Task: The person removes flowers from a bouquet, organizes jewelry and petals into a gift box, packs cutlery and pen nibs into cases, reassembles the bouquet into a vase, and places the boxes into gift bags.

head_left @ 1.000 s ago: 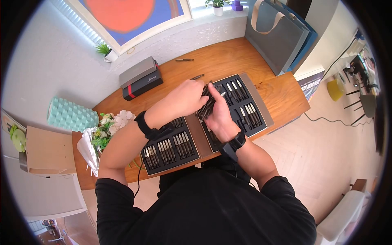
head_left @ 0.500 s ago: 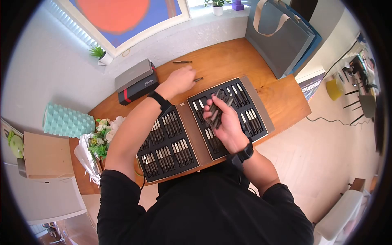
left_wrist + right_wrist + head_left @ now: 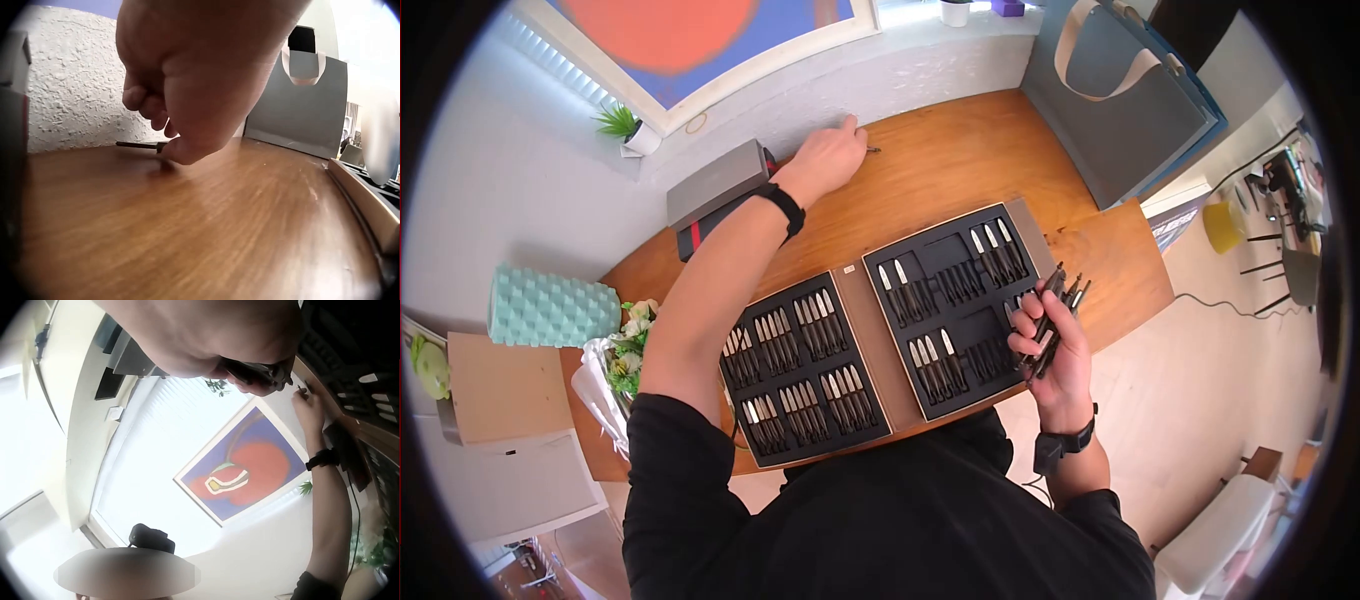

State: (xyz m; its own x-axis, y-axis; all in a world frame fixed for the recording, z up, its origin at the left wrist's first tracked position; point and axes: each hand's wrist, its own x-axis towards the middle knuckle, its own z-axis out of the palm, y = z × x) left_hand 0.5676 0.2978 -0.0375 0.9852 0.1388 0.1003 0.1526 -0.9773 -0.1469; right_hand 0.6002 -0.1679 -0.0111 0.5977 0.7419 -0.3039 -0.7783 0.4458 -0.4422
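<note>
A slim, dark knife-like tool (image 3: 139, 145) lies low at the far side of the wooden surface (image 3: 960, 140), near the textured wall, where a person's left hand (image 3: 830, 160) pinches it between thumb and curled fingers; the index fingertip is hidden. The right hand (image 3: 1060, 370), fingers curled, grasps a fanned bundle of similar tools (image 3: 1055, 284) at the right-hand edge of an open two-panel case (image 3: 875, 325), its rows of pale-tipped pieces pointing away from the wearer. Some ribbed slots in the right panel show no pale tips. Beyond the left forearm sits a gray gift box (image 3: 718, 185) with a red band; a gray paper bag (image 3: 1120, 120) stands at the right.

Good handling here would mean a firm pinch on the tool's middle and a straight lift clear of the wall, with the bundle gripped tightly, since its uneven, splayed ends could slip.
</note>
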